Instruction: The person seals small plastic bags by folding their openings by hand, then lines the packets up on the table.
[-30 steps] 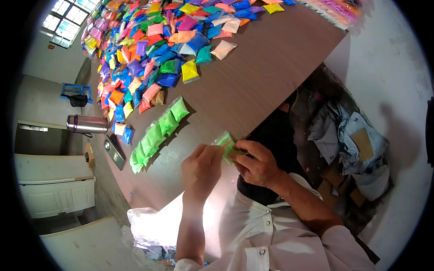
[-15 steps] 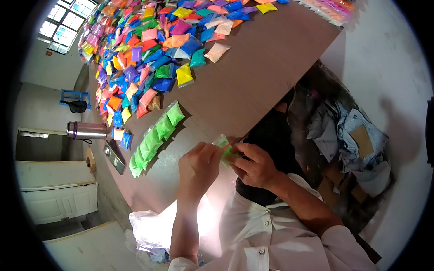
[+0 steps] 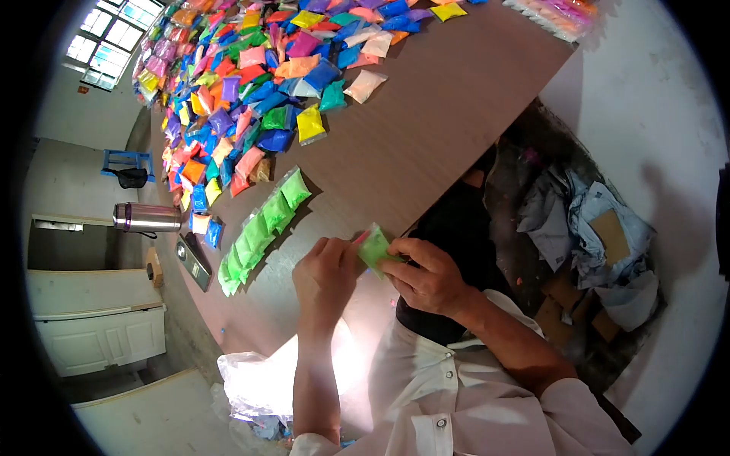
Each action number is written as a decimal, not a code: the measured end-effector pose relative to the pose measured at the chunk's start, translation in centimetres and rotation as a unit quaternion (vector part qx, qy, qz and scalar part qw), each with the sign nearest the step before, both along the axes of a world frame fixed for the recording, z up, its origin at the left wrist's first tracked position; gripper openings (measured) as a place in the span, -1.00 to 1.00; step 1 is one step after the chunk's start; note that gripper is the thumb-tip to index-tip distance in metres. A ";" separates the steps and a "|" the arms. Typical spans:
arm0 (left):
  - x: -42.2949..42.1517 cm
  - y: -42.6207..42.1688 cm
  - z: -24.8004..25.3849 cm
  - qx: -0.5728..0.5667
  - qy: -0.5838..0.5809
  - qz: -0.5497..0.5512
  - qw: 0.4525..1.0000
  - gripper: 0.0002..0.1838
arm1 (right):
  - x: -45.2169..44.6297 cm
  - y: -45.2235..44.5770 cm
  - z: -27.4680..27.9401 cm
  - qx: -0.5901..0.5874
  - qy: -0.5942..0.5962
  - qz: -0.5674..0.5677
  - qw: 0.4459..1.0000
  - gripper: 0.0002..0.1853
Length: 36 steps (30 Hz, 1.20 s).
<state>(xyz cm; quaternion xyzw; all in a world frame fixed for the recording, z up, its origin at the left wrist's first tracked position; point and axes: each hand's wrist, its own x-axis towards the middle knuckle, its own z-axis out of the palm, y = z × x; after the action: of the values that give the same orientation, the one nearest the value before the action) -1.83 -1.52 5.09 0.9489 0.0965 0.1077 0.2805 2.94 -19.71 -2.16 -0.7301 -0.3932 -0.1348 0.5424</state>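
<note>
A small clear bag with light green filling [image 3: 373,249] is between my two hands, above the table's near edge. My right hand [image 3: 427,275] pinches its right side. My left hand [image 3: 327,277] is closed at its upper left corner, where a small reddish strip shows; the fingertips are partly hidden. Ahead and to the left, several light green packets [image 3: 262,230] lie in an overlapping row on the brown table [image 3: 411,129].
A large pile of colourful packets [image 3: 251,91] covers the far left of the table. By its left edge are a steel flask [image 3: 148,217] and a dark flat device [image 3: 193,261]. Clear plastic [image 3: 247,384] lies at the near left; crumpled bags and cardboard [image 3: 601,251] are on the floor right.
My left hand has shifted slightly left, and more of the green bag shows between my hands. The view has tilted a little; the row of green packets is unchanged.
</note>
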 end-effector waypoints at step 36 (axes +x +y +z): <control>-3.1 -0.5 -1.6 -0.127 -0.083 0.098 0.984 -0.93 | 1.6 0.1 2.9 -0.075 -0.005 -0.067 0.995 -0.66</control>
<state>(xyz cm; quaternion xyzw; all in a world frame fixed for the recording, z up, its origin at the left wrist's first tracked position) -4.97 -2.04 3.54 0.8792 0.1785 0.2005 0.3936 4.50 -19.62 0.78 -0.7927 -0.3551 -0.1443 0.4740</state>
